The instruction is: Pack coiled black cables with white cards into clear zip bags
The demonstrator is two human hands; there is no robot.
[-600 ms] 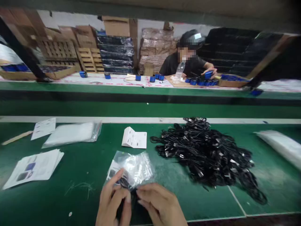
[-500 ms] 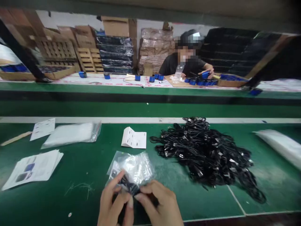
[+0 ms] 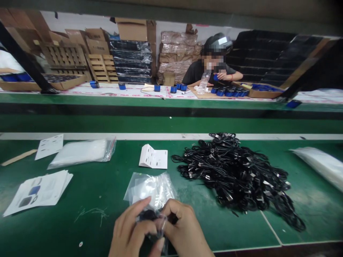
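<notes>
At the bottom centre, my left hand (image 3: 130, 232) and my right hand (image 3: 182, 232) meet over a small clear plastic bag (image 3: 151, 189) on the green table (image 3: 107, 185). Both hands pinch the bag's near end, where a coiled black cable (image 3: 148, 215) shows between the fingers. The bag's far end lies crumpled on the table with a printed card inside. A big pile of black cables (image 3: 235, 175) lies to the right of my hands.
A folded white leaflet (image 3: 153, 159) lies beyond the bag. A stack of clear bags (image 3: 80, 152), a card (image 3: 49, 145) and printed sheets (image 3: 40, 191) lie at left. More bags (image 3: 321, 164) lie at right. Across the green conveyor, a person (image 3: 214, 67) handles blue parts (image 3: 230, 92).
My hands have closed tighter together and drawn the bag's near end toward me, bunching it round the black cable. The person opposite has raised a hand with a blue part.
</notes>
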